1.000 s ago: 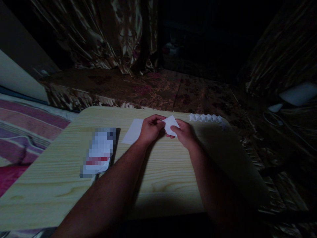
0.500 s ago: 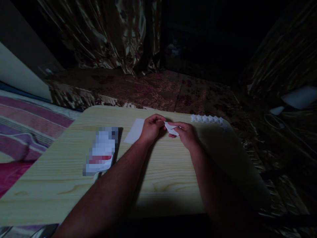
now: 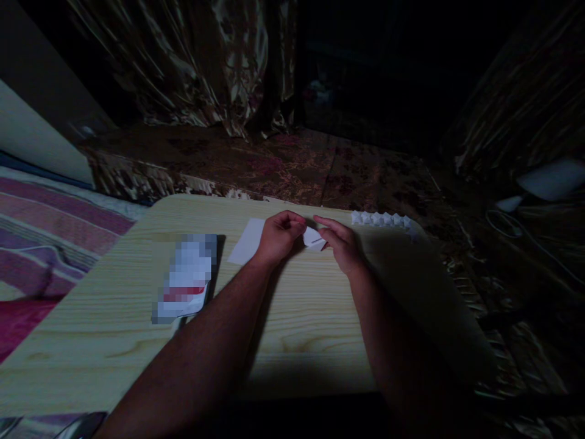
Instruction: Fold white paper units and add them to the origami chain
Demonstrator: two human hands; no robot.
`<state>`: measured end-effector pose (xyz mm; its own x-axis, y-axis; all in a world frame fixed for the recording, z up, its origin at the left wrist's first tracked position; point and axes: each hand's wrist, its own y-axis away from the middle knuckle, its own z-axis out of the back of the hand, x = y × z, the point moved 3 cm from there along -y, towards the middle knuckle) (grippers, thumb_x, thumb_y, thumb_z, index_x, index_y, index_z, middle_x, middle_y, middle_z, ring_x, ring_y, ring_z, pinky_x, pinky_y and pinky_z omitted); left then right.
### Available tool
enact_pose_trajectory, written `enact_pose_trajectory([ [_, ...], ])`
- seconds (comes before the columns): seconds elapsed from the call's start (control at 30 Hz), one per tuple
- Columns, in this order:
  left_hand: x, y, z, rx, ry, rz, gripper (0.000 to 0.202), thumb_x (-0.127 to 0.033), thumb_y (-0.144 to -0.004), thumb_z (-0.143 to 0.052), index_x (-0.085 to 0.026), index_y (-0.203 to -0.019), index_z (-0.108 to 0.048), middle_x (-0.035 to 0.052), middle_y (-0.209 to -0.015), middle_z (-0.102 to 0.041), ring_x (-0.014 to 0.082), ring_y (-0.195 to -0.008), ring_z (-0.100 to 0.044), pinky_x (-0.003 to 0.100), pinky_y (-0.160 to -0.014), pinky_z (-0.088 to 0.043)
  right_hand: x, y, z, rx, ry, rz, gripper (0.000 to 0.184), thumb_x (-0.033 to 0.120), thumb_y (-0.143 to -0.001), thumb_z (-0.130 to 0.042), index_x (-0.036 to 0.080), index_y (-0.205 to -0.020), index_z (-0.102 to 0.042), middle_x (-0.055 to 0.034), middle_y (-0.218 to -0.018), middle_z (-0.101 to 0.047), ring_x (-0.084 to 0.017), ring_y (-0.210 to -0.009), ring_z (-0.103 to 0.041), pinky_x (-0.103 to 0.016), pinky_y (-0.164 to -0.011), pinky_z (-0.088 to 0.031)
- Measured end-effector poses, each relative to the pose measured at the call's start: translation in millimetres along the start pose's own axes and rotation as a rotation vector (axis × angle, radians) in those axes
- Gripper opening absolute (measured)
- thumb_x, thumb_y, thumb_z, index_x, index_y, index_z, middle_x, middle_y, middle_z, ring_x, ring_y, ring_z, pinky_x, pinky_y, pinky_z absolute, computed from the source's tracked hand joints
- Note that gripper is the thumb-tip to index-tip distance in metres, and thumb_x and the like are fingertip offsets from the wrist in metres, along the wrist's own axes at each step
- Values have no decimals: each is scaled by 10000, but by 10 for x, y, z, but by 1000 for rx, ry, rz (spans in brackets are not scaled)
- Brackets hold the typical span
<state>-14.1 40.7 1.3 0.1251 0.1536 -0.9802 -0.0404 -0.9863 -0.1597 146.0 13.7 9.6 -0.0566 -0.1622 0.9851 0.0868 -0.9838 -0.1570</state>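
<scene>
While our left hand [image 3: 280, 236] pinches the paper [image 3: 313, 240], our right hand [image 3: 342, 242] meets its other edge, grip unclear; sheet [image 3: 247, 241] lies left, stars [image 3: 381, 219] right.

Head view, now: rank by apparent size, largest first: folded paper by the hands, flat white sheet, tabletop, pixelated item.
1. Tabletop
2. Pixelated item
3. Flat white sheet, going by its visible part
4. Folded paper

Apparent size only; differing nearness to the camera leaves true sizes unsure.
</scene>
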Motion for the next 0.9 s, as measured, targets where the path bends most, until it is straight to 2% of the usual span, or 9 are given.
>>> enact_pose_trajectory([
  [0.17, -22, 21, -27, 58, -63, -62, 216, -300, -715, -690, -146, -865, -665, 12, -679, -614, 86, -568, -503, 203, -531, -376, -62, -51, -13, -55, 88, -8, 248, 321, -686, -675, 144, -854, -718, -41, -769, -699, -141, -660, -599, -246, -596, -457],
  [0.33, -87, 47, -85, 79, 58, -44, 429, -315, -695, -726, -158, -1070, -590, 23, -763, -642, 97, -608, -554, 218, -579, -431, -146, -74, -18, -51, -7, -41, 221, 330, -671, -693, 156, -806, -672, -12, -693, -668, -121, -579, -572, -227, -523, -422],
  [0.43, -91, 75, -154, 149, 150, -3, 619, -293, -611, -793, -168, -1147, -510, 47, -891, -655, 123, -716, -609, 261, -684, -483, -155, -85, 6, -144, -33, -32, 221, 365, -699, -670, 163, -782, -636, 16, -621, -619, -85, -499, -500, -201, -464, -362],
  [0.5, -66, 94, -197, 212, 139, 20, 680, -275, -564, -820, -168, -1149, -491, 54, -913, -656, 133, -740, -618, 272, -699, -491, -158, -92, 12, -203, -54, -26, 228, 384, -711, -655, 170, -773, -606, 29, -601, -593, -72, -474, -463, -194, -449, -338],
  [0.6, -15, 97, -208, 235, 72, 18, 627, -249, -563, -813, -160, -1107, -515, 31, -826, -653, 124, -686, -606, 245, -640, -479, -177, -98, -5, -228, -68, -35, 245, 402, -711, -649, 179, -771, -566, 37, -597, -580, -68, -464, -444, -192, -440, -322],
  [0.7, 12, 72, -160, 160, 40, -7, 454, -237, -613, -767, -145, -1013, -574, 6, -732, -631, 103, -607, -571, 215, -576, -445, -194, -94, -31, -189, -56, -61, 250, 405, -707, -648, 186, -761, -541, 44, -579, -567, -68, -453, -434, -192, -430, -299],
  [0.83, 10, 55, -124, 125, 51, -22, 358, -231, -649, -723, -140, -980, -624, 12, -728, -634, 106, -604, -569, 221, -573, -441, -166, -80, -55, -97, -57, -81, 230, 364, -687, -664, 175, -718, -536, 36, -576, -564, -62, -460, -425, -190, -431, -291],
  [0.9, 9, 60, -125, 129, 43, -23, 343, -231, -655, -714, -139, -977, -643, 11, -722, -631, 99, -583, -553, 216, -555, -429, -121, -72, -47, -99, -87, -69, 220, 334, -681, -666, 170, -788, -564, 28, -618, -587, -59, -458, -421, -190, -423, -291],
])
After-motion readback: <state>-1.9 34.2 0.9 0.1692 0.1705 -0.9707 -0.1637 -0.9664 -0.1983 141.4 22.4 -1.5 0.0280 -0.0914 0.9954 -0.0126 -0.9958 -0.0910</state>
